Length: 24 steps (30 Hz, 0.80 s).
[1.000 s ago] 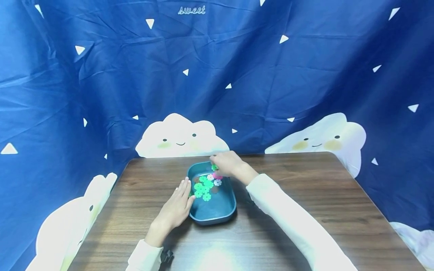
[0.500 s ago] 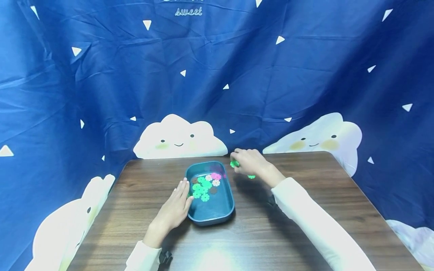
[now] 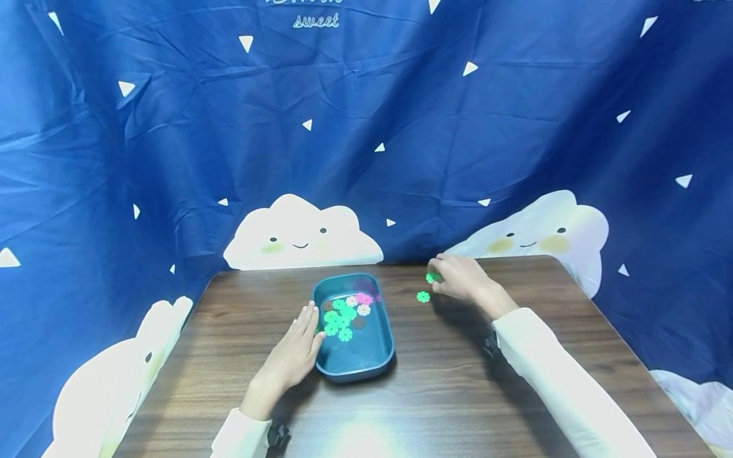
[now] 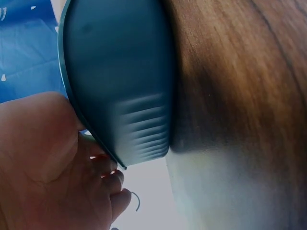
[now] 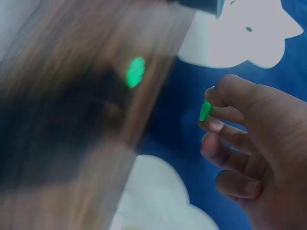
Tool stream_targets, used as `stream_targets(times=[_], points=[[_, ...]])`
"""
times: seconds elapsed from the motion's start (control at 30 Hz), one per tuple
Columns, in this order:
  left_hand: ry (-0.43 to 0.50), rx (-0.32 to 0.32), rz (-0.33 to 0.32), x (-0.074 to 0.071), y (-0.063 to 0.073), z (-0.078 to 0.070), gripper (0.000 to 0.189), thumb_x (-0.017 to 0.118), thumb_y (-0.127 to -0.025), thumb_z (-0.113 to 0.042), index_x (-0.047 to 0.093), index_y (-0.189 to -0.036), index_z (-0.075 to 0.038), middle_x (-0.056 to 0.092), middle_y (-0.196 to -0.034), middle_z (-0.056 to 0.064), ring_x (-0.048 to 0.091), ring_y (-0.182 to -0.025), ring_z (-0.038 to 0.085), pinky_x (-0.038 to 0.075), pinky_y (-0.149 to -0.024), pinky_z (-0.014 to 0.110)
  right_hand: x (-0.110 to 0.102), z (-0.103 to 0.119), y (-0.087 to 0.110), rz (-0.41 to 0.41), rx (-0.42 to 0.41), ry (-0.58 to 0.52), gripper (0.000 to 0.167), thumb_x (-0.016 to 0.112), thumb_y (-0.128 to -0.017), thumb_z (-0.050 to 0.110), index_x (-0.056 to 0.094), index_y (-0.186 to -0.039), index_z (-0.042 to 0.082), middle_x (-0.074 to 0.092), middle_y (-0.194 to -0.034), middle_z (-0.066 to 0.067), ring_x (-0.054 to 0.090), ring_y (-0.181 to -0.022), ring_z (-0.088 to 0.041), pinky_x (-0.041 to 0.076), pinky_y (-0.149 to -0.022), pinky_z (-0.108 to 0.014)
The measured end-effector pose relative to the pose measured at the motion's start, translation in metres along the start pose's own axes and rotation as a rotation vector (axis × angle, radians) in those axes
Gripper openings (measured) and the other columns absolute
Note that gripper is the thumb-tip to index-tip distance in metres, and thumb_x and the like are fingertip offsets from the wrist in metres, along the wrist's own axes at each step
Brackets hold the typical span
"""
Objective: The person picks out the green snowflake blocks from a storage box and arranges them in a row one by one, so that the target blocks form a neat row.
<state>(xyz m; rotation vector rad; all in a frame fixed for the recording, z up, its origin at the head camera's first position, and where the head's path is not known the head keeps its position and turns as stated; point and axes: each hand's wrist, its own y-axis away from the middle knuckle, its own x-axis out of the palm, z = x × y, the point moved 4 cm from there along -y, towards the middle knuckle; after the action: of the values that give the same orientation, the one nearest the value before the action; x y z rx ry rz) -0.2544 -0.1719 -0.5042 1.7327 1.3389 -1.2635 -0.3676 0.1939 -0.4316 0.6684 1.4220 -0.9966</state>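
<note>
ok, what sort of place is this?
Likely a staged indoor tabletop spot, exact room unclear: a wood-grain table, a blue cloth with smiling clouds behind it, and a tray of flower-shaped pieces.

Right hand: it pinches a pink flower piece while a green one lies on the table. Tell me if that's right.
Wrong colour: the right hand pinches a green flower piece, as the right wrist view shows. The rest stands.

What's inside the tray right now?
The tray holds green, pink, pale and brown flower pieces. Anything beneath them is covered; the left hand hides part of the rim.
</note>
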Motion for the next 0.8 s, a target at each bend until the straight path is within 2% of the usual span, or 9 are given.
stream_targets(times=[0.13, 0.33, 0.8], points=[[0.003, 0.008, -0.002, 0.000, 0.001, 0.000, 0.064, 0.040, -0.117, -0.030, 0.023, -0.167, 0.005, 0.016, -0.178, 0.021, 0.019, -0.166, 0.038, 0.024, -0.134, 0.057, 0.011, -0.016, 0.007, 0.036, 0.044, -0.007, 0.022, 0.078, -0.085, 0.023, 0.074, -0.105, 0.016, 0.067, -0.098, 0.000, 0.067, -0.079, -0.025, 0.058, -0.066, -0.050], [0.002, 0.012, 0.004, -0.001, 0.002, 0.000, 0.065, 0.041, -0.116, -0.031, 0.023, -0.167, 0.006, 0.016, -0.178, 0.021, 0.019, -0.165, 0.039, 0.024, -0.133, 0.057, 0.027, -0.031, 0.013, 0.074, 0.067, -0.009, 0.023, 0.077, -0.085, 0.021, 0.073, -0.106, 0.013, 0.066, -0.097, -0.002, 0.065, -0.077, -0.025, 0.057, -0.065, -0.050], [0.002, 0.005, 0.004, 0.001, 0.000, 0.001, 0.065, 0.041, -0.117, -0.032, 0.022, -0.167, 0.005, 0.016, -0.178, 0.020, 0.018, -0.166, 0.037, 0.024, -0.134, 0.056, 0.057, -0.043, 0.012, 0.096, 0.100, -0.039, 0.023, 0.076, -0.086, 0.020, 0.073, -0.107, 0.013, 0.066, -0.099, -0.003, 0.067, -0.081, -0.029, 0.057, -0.067, -0.053]])
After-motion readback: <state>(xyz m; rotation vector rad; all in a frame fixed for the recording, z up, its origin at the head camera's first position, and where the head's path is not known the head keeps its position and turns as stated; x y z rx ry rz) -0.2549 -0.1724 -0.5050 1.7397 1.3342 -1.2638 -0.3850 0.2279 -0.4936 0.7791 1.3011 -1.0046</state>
